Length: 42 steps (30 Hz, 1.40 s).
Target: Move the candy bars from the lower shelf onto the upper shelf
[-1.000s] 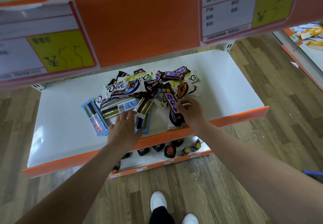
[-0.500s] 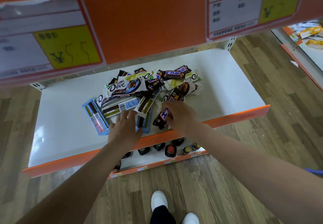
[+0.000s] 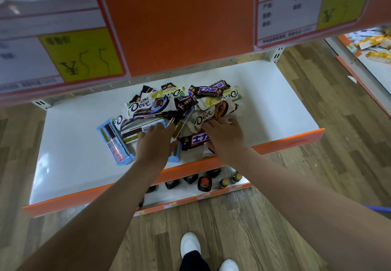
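Note:
A heap of candy bars (image 3: pixel 182 103) lies mid-way along the white lower shelf (image 3: pixel 275 101): white Dove wrappers, dark Snickers bars and light blue boxed bars (image 3: pixel 115 144). My left hand (image 3: pixel 153 144) rests flat, fingers straight, on the bars at the pile's front. My right hand (image 3: pixel 224 135) holds one end of a dark Snickers bar (image 3: pixel 193 140), while its fingertips touch a white Dove bar (image 3: pixel 202 118). The upper shelf shows only its orange front edge (image 3: pixel 179 23) overhead; its top surface is hidden.
Two price tags hang on the upper shelf's front, one left (image 3: pixel 53 44) and one right (image 3: pixel 306 8). Bottles (image 3: pixel 204 184) stand on the lowest shelf under my arms. A neighbouring shelf with yellow packets (image 3: pixel 376 44) is at the right. Wooden floor and my shoes (image 3: pixel 189 243) lie below.
My right hand picked the Snickers bar off the pile, drew it toward the front edge, and now reaches back to the Dove bar with it. My left hand stayed on the bars.

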Available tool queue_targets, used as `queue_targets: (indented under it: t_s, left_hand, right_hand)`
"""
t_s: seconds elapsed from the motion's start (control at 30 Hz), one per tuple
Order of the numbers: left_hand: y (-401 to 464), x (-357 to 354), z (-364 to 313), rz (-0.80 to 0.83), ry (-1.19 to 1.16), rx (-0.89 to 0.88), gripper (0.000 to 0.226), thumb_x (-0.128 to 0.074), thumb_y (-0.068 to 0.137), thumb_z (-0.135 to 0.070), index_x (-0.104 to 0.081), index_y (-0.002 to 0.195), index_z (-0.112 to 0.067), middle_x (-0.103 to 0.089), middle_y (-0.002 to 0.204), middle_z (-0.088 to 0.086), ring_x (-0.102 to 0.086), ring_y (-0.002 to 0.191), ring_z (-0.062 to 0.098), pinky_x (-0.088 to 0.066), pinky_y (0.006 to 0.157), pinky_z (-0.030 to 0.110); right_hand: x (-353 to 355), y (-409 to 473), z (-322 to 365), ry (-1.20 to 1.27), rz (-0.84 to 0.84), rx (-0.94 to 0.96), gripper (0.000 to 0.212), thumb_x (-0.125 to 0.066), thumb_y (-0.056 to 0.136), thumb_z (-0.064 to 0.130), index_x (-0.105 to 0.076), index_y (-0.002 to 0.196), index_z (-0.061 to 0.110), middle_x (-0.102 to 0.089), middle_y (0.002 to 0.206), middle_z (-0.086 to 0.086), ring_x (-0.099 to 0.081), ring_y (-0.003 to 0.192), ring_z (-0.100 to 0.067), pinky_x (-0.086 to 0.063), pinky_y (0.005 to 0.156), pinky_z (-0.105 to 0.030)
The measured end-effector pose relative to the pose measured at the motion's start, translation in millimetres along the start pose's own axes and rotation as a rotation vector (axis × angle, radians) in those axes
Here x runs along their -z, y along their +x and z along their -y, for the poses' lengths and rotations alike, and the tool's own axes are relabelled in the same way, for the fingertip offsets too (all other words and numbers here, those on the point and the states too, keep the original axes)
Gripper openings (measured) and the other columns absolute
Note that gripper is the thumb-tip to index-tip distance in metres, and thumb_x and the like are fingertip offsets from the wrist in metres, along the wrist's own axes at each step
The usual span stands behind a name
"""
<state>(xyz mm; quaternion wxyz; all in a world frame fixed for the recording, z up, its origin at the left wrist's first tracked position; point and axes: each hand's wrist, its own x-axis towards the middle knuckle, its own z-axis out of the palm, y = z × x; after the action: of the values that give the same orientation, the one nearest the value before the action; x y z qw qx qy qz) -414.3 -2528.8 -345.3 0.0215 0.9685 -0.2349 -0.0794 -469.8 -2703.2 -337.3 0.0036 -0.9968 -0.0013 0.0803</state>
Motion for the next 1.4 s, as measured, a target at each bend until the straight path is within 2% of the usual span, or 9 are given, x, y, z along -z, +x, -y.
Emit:
queue_targets:
  t_s: [0.23,0.47,0.57,0.63,0.77,0.9,1.1,1.3,1.4]
  left_hand:
    - [1,-6,-12,-0.059,-0.131,0.173,0.037,-0.055,0.091,-0.033,-0.042,0.115,-0.007,-0.056,0.107,0.01,-0.053,0.101,0.028,-0.042,0.079,0.037]
    - [-24,-7,3,-0.013,-0.141,0.14,0.019,-0.043,0.093,-0.027,-0.049,0.103,-0.012,-0.057,0.099,0.004,-0.051,0.098,0.025,-0.037,0.085,0.035]
    - [-36,-5,14,-0.046,-0.259,0.152,0.011,-0.042,0.092,-0.016,-0.05,0.092,-0.008,-0.054,0.082,0.008,-0.051,0.08,0.028,-0.036,0.068,0.035]
    - [-45,-6,22,-0.075,-0.343,0.184,0.011,-0.043,0.092,-0.012,-0.051,0.096,-0.007,-0.053,0.079,0.008,-0.048,0.072,0.027,-0.031,0.061,0.033]
    - [-59,-13,35,-0.064,-0.327,0.201,0.017,-0.041,0.094,-0.016,-0.052,0.104,-0.008,-0.059,0.09,0.01,-0.054,0.088,0.031,-0.031,0.07,0.034]
    - [-62,-17,38,-0.018,-0.277,0.235,0.035,-0.043,0.094,-0.043,-0.052,0.114,-0.015,-0.06,0.108,0.004,-0.05,0.109,0.026,-0.034,0.087,0.037]
    - [-58,-17,31,0.013,-0.124,0.212,0.048,-0.05,0.087,-0.052,-0.045,0.12,-0.016,-0.055,0.115,0.001,-0.046,0.114,0.021,-0.033,0.091,0.034]
    - [-54,-13,15,-0.071,-0.142,0.241,0.045,-0.046,0.087,-0.054,-0.038,0.11,-0.016,-0.064,0.085,0.001,-0.06,0.089,0.024,-0.036,0.08,0.037]
    - [-50,-16,6,-0.069,-0.302,0.113,0.045,-0.032,0.09,-0.055,-0.037,0.113,-0.017,-0.068,0.075,0.001,-0.063,0.072,0.025,-0.039,0.081,0.036]
  right_hand:
    - [-3,-6,-4,0.059,0.025,-0.067,0.046,-0.063,0.087,0.022,-0.045,0.129,0.026,-0.054,0.124,0.006,-0.046,0.119,-0.019,-0.028,0.103,-0.034]
    - [4,-4,0,0.053,0.13,-0.117,0.052,-0.063,0.087,0.019,-0.041,0.133,0.026,-0.052,0.127,0.004,-0.045,0.123,-0.02,-0.022,0.11,-0.046]
    - [3,-6,1,0.042,0.131,-0.123,0.053,-0.064,0.086,0.019,-0.04,0.134,0.027,-0.052,0.126,0.004,-0.045,0.123,-0.02,-0.022,0.109,-0.048]
    - [3,-7,3,0.031,0.129,-0.125,0.055,-0.064,0.086,0.018,-0.039,0.135,0.027,-0.051,0.127,0.004,-0.044,0.123,-0.02,-0.022,0.109,-0.048]
    - [2,-6,4,0.032,0.139,-0.131,0.056,-0.064,0.085,0.017,-0.039,0.135,0.027,-0.05,0.128,0.004,-0.043,0.124,-0.021,-0.022,0.109,-0.049]
    - [2,-7,5,0.025,0.109,-0.125,0.049,-0.061,0.088,0.018,-0.042,0.133,0.026,-0.052,0.126,0.004,-0.045,0.121,-0.021,-0.024,0.108,-0.049]
    - [0,-7,5,0.009,0.107,-0.133,0.047,-0.061,0.087,0.019,-0.043,0.13,0.025,-0.053,0.122,0.004,-0.046,0.12,-0.02,-0.024,0.107,-0.048]
    - [0,-8,5,0.004,0.093,-0.132,0.046,-0.06,0.087,0.018,-0.043,0.129,0.024,-0.053,0.122,0.003,-0.046,0.12,-0.021,-0.025,0.108,-0.047]
    - [-2,-8,4,0.005,0.066,-0.13,0.043,-0.059,0.087,0.017,-0.045,0.128,0.023,-0.054,0.118,0.003,-0.048,0.118,-0.021,-0.026,0.107,-0.048]
